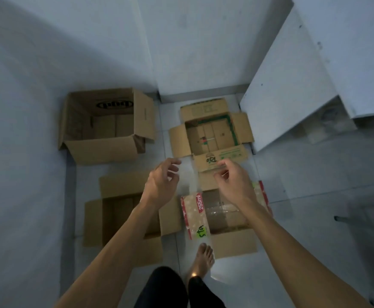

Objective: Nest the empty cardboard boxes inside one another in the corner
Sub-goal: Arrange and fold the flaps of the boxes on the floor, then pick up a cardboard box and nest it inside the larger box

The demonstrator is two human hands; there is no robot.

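Several open cardboard boxes stand on the tiled floor in a room corner. The largest box (97, 150), with a black oval logo inside, sits at the far left against the wall. A smaller box with green print (212, 134) lies at the far right, flaps spread. A plain box (119, 218) is near left, partly under my left forearm. A red-trimmed box marked 255ml (221, 216) is near right, under my right forearm. My left hand (162, 180) and my right hand (233, 178) hover above the floor between the boxes, fingers loosely curled, holding nothing.
White walls (192, 45) meet in the corner behind the boxes. A white cabinet or door panel (292, 90) juts in at the right. My bare foot (202, 258) stands on the tiles between the two near boxes. A dark object (346, 218) lies on the floor at right.
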